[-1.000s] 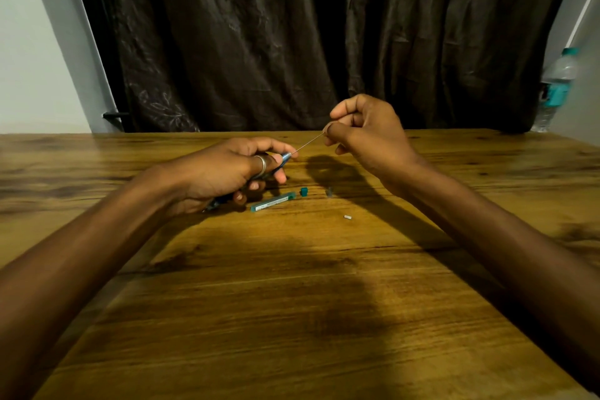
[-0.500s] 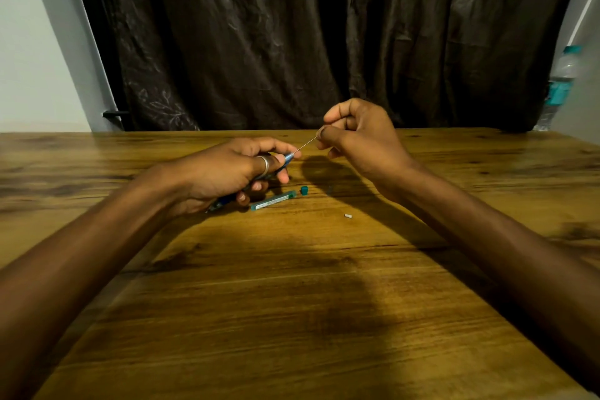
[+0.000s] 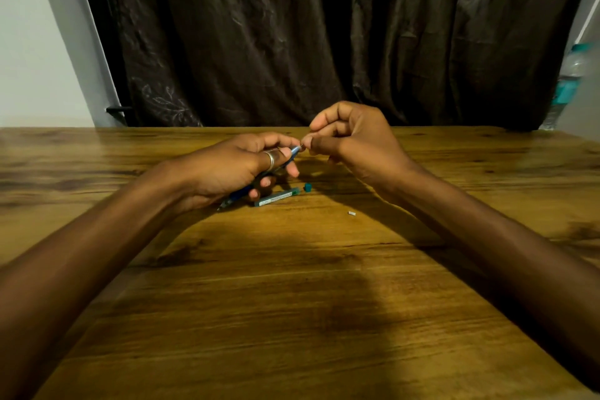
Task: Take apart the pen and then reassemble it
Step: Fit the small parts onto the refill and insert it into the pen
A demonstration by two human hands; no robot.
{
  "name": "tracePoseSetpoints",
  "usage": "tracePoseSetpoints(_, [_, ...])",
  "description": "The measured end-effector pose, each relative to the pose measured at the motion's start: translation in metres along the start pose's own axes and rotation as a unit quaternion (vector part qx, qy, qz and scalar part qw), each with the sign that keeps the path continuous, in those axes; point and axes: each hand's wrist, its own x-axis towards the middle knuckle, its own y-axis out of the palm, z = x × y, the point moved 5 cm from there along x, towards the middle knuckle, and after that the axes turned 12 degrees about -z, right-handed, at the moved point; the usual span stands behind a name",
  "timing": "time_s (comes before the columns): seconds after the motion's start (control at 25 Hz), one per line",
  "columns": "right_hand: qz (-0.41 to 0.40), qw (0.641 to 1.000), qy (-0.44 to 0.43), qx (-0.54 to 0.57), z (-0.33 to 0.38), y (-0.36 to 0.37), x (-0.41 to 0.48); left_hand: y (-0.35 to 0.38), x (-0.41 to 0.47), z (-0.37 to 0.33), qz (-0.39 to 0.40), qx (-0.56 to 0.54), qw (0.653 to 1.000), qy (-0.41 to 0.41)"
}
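Observation:
My left hand [image 3: 233,169] grips a blue pen barrel [image 3: 240,193], its open end pointing right at my right hand and its tip sticking out low on the left. My right hand [image 3: 354,136] pinches the end of a thin rod right at the barrel's mouth; almost all of the rod is hidden inside. On the wooden table [image 3: 292,302] just below my hands lie a teal tube [image 3: 276,197], a small teal cap [image 3: 307,187] and a tiny white piece [image 3: 351,213].
A dark curtain [image 3: 292,36] hangs behind the table's far edge. A plastic water bottle [image 3: 566,81] stands at the far right. A pale wall fills the left.
My right hand has moved left toward my left hand, and the thin rod that showed between them has slid into the barrel. My left hand has stayed in place.

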Motion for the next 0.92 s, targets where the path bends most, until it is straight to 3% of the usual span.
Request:
tracePoseSetpoints(0.6, [0.010,1.000,0.005,-0.007,-0.005,-0.001,0.004,0.002,-0.002,-0.005,-0.009,0.018,1.000,0.007])
tracePoseSetpoints(0.76, [0.037,0.985,-0.053,-0.159,-0.014,-0.002,0.006,-0.005,-0.005,-0.008,-0.079,0.205,0.973,0.063])
tracePoseSetpoints(0.92, [0.131,0.943,-0.119,-0.281,-0.022,0.012,-0.006,-0.004,-0.004,0.002,-0.101,0.283,0.952,0.053])
